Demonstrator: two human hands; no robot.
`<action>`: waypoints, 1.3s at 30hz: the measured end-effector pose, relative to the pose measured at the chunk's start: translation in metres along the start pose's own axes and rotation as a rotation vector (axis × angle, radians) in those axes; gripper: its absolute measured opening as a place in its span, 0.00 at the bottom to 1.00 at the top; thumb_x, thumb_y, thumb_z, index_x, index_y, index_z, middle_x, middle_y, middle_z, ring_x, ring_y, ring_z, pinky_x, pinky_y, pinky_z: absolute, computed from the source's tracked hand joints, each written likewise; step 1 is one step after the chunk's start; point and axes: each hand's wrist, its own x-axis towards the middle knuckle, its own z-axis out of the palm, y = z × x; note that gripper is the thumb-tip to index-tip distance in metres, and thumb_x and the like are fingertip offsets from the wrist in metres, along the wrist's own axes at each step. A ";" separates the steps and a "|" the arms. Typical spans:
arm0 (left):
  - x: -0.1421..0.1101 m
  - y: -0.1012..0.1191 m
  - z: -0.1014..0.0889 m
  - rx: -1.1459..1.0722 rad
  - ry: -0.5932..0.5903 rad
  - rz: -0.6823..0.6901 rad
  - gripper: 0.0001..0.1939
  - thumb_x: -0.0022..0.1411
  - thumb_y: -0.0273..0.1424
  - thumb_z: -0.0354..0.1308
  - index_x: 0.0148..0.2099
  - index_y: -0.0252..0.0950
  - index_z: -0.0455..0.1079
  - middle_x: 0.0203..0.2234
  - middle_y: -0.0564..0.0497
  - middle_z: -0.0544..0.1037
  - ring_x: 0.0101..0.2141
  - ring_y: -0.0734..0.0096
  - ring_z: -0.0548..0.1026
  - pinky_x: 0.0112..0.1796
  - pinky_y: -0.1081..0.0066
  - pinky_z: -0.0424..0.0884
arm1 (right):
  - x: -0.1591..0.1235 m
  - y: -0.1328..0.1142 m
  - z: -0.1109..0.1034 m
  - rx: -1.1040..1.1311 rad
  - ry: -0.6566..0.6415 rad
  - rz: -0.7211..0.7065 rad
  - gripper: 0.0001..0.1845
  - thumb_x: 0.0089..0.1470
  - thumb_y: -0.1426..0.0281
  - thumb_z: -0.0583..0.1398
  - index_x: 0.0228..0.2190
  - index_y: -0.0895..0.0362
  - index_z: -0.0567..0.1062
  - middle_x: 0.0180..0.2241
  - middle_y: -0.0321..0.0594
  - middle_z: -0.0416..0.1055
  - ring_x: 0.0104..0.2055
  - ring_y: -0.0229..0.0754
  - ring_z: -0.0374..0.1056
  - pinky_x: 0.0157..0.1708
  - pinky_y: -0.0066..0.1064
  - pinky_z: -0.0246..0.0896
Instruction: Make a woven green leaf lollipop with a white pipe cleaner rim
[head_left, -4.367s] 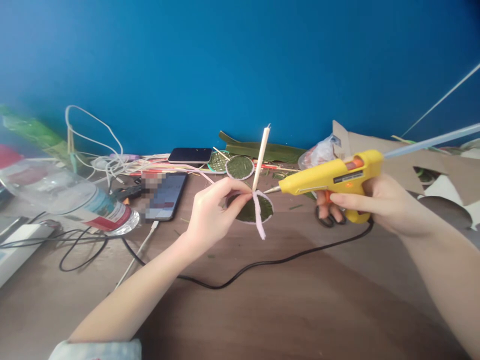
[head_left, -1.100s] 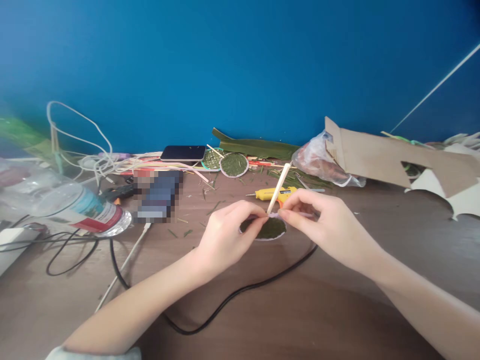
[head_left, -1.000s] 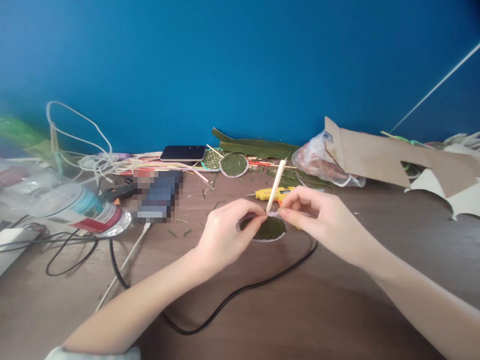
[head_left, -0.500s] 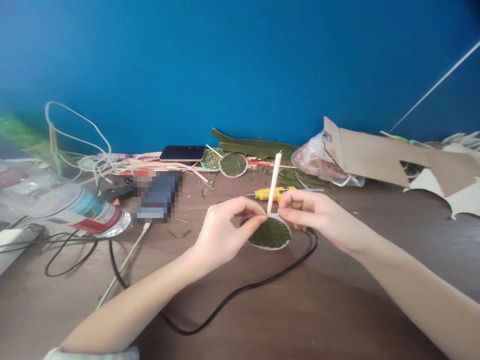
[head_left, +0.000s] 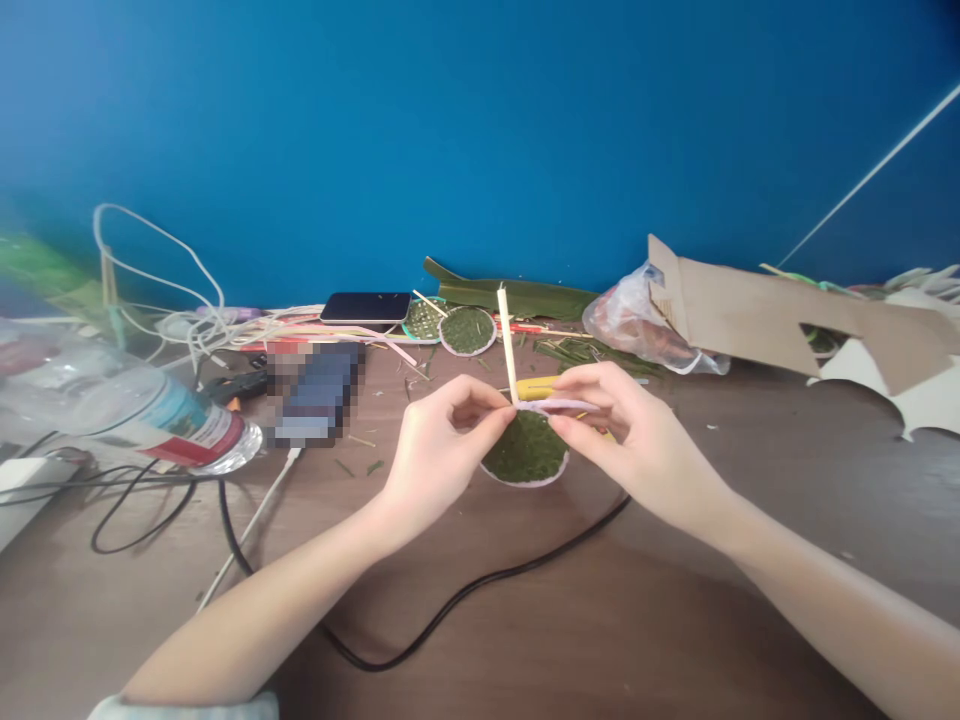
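Observation:
A round dark green disc (head_left: 529, 455) with a lilac edging hangs between my hands, its face toward me. From its top edge a pale yellow stick (head_left: 508, 340) stands up, tilted slightly left. My left hand (head_left: 450, 455) is closed in a pinch at the disc's upper left, where the stick meets the rim. A loose end of the lilac strip (head_left: 571, 405) juts right from the rim into my right hand (head_left: 637, 445). Thumb and fingers of that hand curl around the strip, with a small gap showing. Behind lies a yellow glue gun (head_left: 536, 388), partly covered by my right hand.
A black cord (head_left: 487, 578) curves across the table. Left are a plastic bottle (head_left: 180, 420), a phone (head_left: 319, 395) and white cables. At the back lie two finished-looking round discs (head_left: 466, 330), a long leaf (head_left: 517, 293), a plastic bag (head_left: 645, 320) and cut cardboard (head_left: 750, 310).
My left hand has shifted slightly left and up with the disc. The stick now leans left instead of right. My right fingers have spread, and a lilac strip end shows between them.

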 end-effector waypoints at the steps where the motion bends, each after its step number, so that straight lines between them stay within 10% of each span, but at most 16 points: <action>1: 0.000 0.000 0.000 -0.021 -0.001 -0.011 0.03 0.54 0.28 0.59 0.29 0.35 0.69 0.23 0.54 0.77 0.25 0.76 0.74 0.26 0.77 0.70 | 0.000 0.002 0.001 0.022 -0.010 -0.021 0.13 0.52 0.66 0.60 0.40 0.52 0.66 0.40 0.39 0.74 0.43 0.42 0.72 0.39 0.33 0.69; 17: 0.010 0.006 -0.004 -0.359 -0.238 -0.259 0.10 0.51 0.26 0.61 0.37 0.33 0.67 0.29 0.53 0.76 0.31 0.77 0.74 0.35 0.77 0.69 | 0.000 0.008 0.004 -0.003 0.051 -0.137 0.04 0.52 0.70 0.59 0.33 0.54 0.71 0.35 0.38 0.77 0.39 0.42 0.74 0.40 0.32 0.72; 39: 0.008 0.005 -0.006 -0.260 -0.291 -0.218 0.05 0.53 0.25 0.58 0.35 0.33 0.67 0.30 0.52 0.76 0.32 0.76 0.73 0.36 0.76 0.68 | 0.000 0.007 0.003 -0.147 0.044 -0.230 0.04 0.53 0.73 0.58 0.33 0.54 0.72 0.33 0.35 0.78 0.35 0.38 0.75 0.35 0.25 0.70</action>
